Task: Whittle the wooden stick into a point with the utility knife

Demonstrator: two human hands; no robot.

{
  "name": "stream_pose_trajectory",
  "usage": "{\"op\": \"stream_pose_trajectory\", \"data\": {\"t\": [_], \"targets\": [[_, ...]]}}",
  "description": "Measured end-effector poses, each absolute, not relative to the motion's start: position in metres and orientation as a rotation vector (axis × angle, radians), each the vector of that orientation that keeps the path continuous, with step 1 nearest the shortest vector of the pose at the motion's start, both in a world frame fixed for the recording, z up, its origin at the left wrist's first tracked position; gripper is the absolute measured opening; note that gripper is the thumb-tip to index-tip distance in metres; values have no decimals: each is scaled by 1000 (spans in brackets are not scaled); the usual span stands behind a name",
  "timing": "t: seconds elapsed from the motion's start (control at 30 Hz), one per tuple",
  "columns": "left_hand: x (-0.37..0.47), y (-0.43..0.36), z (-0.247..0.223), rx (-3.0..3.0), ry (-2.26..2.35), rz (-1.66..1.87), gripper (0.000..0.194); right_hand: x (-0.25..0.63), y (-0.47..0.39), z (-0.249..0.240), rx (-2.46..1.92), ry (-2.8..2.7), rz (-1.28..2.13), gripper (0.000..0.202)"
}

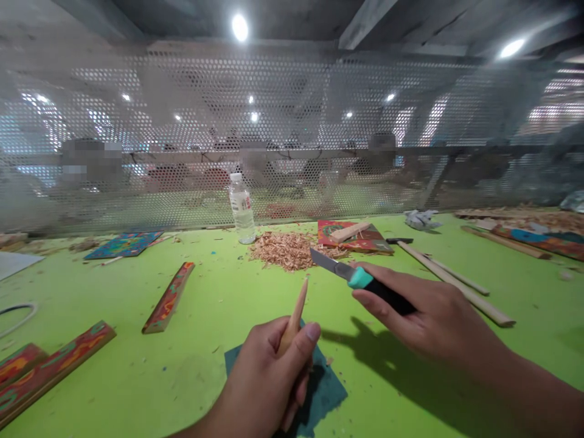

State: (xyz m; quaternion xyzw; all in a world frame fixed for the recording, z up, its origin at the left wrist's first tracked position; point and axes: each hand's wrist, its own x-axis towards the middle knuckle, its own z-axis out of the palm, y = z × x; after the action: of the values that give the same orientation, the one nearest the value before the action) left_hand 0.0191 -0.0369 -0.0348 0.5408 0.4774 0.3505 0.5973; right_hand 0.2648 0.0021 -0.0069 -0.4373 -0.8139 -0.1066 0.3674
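Observation:
My left hand (pixel 278 371) is wrapped round a wooden stick (pixel 297 310), whose tapered, pointed end sticks up and away from me. Beneath that hand a dark green sheet (pixel 331 389) lies on the table; part of it is hidden. My right hand (pixel 424 310) grips a utility knife (pixel 383 292) with a black and turquoise handle. The knife's blade (pixel 331 264) points up and to the left, above the stick's tip and apart from it. Behind the blade lies a heap of wood shavings (pixel 287 250).
A water bottle (pixel 241 210) stands beside the shavings. Painted wooden strips (pixel 168 298) lie at left, near a blue painted board (pixel 123 244). At right are a red painted board (pixel 378 237), long wooden sticks (pixel 456 283) and crumpled paper (pixel 422 219). A perforated metal screen (pixel 292 134) closes off the table's back.

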Motion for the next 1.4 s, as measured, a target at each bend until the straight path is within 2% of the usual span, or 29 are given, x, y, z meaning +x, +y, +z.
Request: {"op": "stream_pose_trajectory", "data": {"t": [0.27, 0.57, 0.73, 1.03, 1.4], "targets": [[12, -37, -31, 1243, 1053, 763, 50, 262, 0, -12, -1045, -2180, -187, 40], [12, -30, -36, 1170, 905, 813, 58, 263, 0, -15, -1056, -2176, -162, 41], [11, -32, -39, 1152, 884, 825, 51, 262, 1, -14, -1096, -2161, -154, 42], [16, -33, -39, 1036, 833, 862, 59, 260, 0, -13, -1062, -2186, -120, 38], [14, -32, -41, 1041, 804, 837, 55, 260, 0, -14, -1033, -2224, -84, 34]]}}
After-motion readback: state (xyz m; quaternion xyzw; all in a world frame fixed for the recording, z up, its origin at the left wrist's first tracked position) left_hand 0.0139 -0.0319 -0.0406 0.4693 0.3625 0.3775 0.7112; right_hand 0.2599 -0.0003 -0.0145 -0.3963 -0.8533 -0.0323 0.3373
